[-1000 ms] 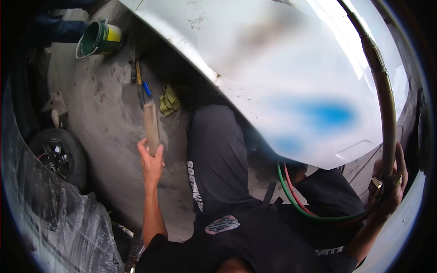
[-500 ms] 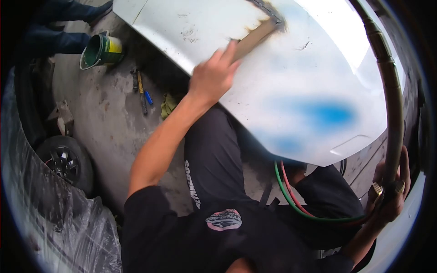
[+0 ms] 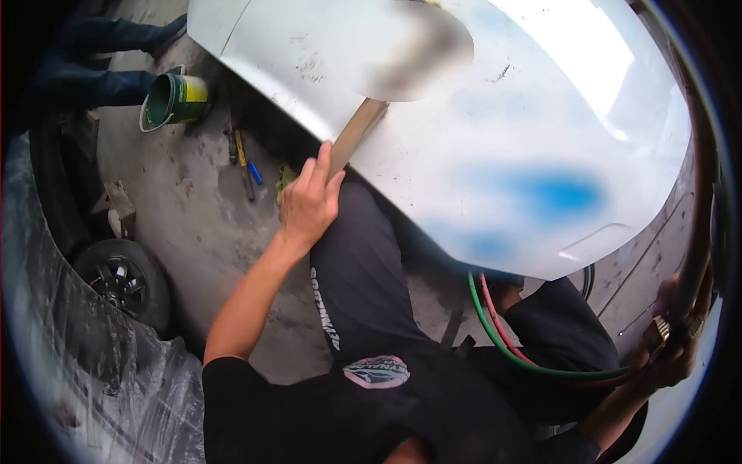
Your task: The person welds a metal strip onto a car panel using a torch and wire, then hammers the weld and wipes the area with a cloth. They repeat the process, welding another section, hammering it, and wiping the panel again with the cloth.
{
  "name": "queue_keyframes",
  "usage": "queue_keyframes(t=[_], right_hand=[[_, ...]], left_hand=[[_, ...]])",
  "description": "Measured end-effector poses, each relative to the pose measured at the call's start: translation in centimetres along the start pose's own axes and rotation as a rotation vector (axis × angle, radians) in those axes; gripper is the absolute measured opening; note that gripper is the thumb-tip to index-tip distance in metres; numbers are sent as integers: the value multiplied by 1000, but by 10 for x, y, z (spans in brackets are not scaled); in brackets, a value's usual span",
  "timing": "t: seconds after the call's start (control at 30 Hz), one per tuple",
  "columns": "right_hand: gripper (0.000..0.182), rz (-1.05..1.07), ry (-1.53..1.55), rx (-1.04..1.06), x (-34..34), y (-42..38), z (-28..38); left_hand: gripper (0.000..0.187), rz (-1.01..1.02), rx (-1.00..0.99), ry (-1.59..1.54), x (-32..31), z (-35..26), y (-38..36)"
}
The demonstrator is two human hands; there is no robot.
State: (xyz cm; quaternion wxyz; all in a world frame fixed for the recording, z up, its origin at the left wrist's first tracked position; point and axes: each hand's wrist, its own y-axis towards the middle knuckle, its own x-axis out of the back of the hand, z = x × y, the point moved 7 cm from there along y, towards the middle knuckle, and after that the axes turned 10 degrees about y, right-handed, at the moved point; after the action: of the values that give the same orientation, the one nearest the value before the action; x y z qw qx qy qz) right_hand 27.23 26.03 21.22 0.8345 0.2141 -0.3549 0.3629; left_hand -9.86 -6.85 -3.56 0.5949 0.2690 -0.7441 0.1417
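Plainly, left fingers (image 3: 322, 164) clamp a wooden bar (image 3: 358, 135), right fingers (image 3: 666, 294) a torch (image 3: 702, 155); trouser lettering (image 3: 323, 309) is illegible.

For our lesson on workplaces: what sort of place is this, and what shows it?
Probably a vehicle body repair shop: a white car panel, a tyred wheel, and what looks like a gas torch with red and green hoses.
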Motion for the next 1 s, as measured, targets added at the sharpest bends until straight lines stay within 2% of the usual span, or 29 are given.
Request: queue_keyframes(t=[0.03, 0.1, 0.13, 0.17, 0.23, 0.33, 0.43, 0.47, 0.53, 0.63, 0.73, 0.8, 0.87, 0.9, 1.0], right_hand=[[76, -17, -6, 27, 11, -6, -14], [61, -52, -18, 80, 34, -18, -41], [60, -99, 83, 22, 36, -21, -47], [59, -138, 260, -58, 30, -20, -46], [59, -199, 561, -182, 14, -16, -40], [59, -169, 858, -248, 1, -10, -28], [60, 91, 1208, -230, -15, 13, -10], [61, 251, 1337, -193, -21, 20, 1], [63, 505, 1503, -118, -42, 39, 34], [66, 710, 1633, -43, -66, 50, 64], [74, 202, 1305, -218, -63, 45, 30], [80, -91, 1035, -345, -48, 31, 19], [84, -160, 923, -335, -42, 36, 25], [85, -98, 938, -310, -43, 42, 29], [87, 21, 961, -271, -46, 48, 36]], left_hand=[[59, 5, 3, 3, 8, -5, -2], [58, -6, -15, 44, -12, -33, 71], [58, 0, -33, 44, -18, -44, 99], [58, -11, -23, 39, -16, -42, 96], [56, -36, -31, 61, -11, -40, 91], [57, -150, -40, -79, -4, 11, -24], [58, -80, -37, -7, -6, -11, 13], [56, -20, -10, 23, -10, -29, 53], [55, -30, -51, 13, -16, -57, 118], [56, -46, -16, 31, -5, -33, 69], [58, -79, 15, -35, -2, 15, -22], [56, -58, 32, -51, -4, 7, -22], [52, -50, -2, -10, -10, -27, 66], [50, -29, -7, -16, -13, -36, 94], [48, -50, -40, -51, -7, -26, 97]])
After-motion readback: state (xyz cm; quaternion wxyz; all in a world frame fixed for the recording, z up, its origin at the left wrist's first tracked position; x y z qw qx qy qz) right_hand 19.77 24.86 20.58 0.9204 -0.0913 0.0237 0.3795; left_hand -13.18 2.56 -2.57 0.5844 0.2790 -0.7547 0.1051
